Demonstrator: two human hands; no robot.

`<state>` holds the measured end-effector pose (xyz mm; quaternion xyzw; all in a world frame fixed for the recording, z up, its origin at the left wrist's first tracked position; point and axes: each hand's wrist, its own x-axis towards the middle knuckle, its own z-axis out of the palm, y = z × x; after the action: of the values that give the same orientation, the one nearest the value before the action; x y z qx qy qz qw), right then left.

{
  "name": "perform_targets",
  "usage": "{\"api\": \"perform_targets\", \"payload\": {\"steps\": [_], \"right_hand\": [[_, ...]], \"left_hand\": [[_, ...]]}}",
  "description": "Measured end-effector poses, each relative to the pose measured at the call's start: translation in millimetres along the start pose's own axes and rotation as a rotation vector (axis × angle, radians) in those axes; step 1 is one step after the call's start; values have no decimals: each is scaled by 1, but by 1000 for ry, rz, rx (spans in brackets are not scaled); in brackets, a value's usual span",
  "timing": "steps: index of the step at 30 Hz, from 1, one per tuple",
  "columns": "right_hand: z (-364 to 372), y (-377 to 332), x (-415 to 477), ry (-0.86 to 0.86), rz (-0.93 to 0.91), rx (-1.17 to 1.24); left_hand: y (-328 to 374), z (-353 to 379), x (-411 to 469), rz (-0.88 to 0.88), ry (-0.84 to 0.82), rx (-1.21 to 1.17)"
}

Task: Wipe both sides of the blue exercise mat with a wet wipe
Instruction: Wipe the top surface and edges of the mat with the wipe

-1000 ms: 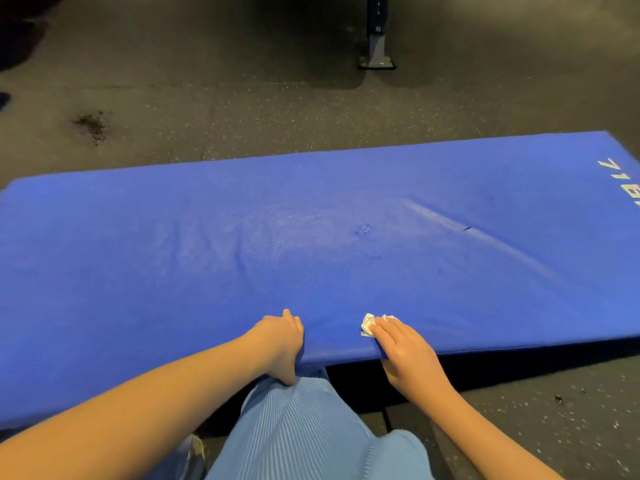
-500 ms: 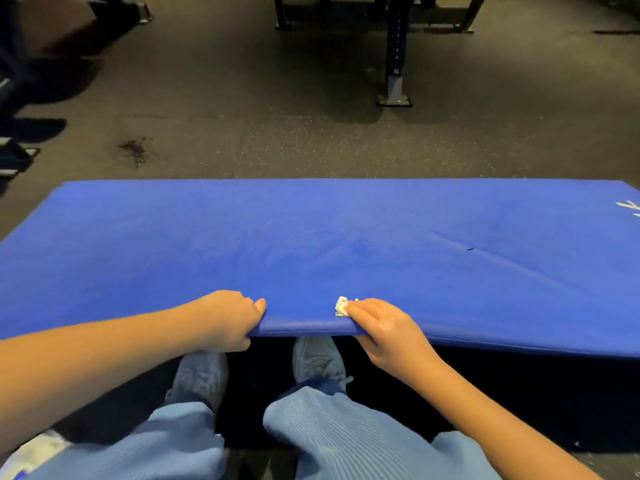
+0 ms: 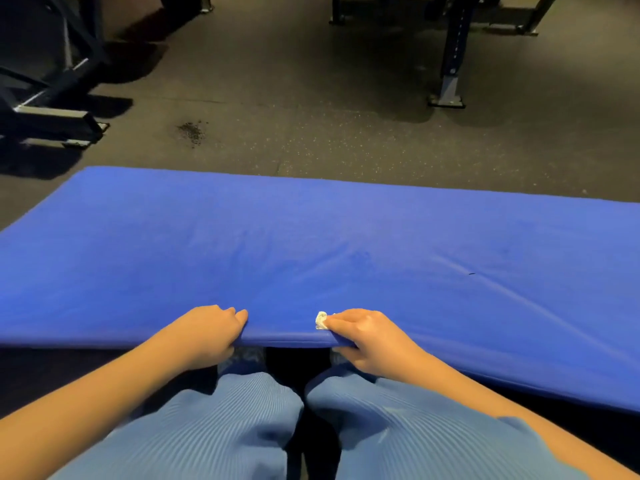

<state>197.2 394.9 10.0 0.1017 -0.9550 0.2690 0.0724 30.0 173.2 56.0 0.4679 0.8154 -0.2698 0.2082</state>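
Observation:
The blue exercise mat (image 3: 311, 244) stretches across the view, its near long edge lifted off the dark floor above my knees. My left hand (image 3: 207, 334) grips that near edge, thumb on top and fingers curled under. A little to the right, my right hand (image 3: 363, 336) grips the same edge and pins a small crumpled white wet wipe (image 3: 321, 320) against the mat's top with its fingertips. The mat's underside is hidden.
Dark speckled gym floor lies beyond the mat, with a dark stain (image 3: 191, 130). A machine base (image 3: 52, 123) stands at the far left and a rack post with foot plate (image 3: 448, 95) at the far right. My legs in light blue trousers (image 3: 225, 427) are below the mat edge.
The near edge of the mat has risen higher off the floor in both hands, and the view has tilted up, showing more floor and equipment. The left hand's grip shifted onto the edge.

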Motion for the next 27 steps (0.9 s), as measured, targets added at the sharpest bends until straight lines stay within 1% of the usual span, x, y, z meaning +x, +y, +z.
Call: {"api": "perform_targets", "payload": {"steps": [5, 10, 15, 18, 21, 24, 26, 27], "right_hand": [[4, -7, 24, -142, -9, 31], [13, -21, 49, -179, -41, 51], [28, -24, 57, -314, -73, 4], [40, -19, 46, -461, -26, 100], [43, -11, 30, -532, 61, 198], [36, 3, 15, -524, 70, 170], [35, 22, 7, -435, 146, 128], [37, 30, 5, -377, 215, 83]], "left_hand": [[-14, 20, -13, -73, -11, -77], [-34, 42, -21, -147, -48, -136], [-38, 62, -15, -171, -105, -108], [-27, 79, -8, -150, -151, -95], [-24, 92, -2, -168, -192, -196], [-33, 85, 6, -150, -322, -274], [-35, 70, 20, -145, -362, -259], [-34, 63, 29, -161, -334, -281]]}}
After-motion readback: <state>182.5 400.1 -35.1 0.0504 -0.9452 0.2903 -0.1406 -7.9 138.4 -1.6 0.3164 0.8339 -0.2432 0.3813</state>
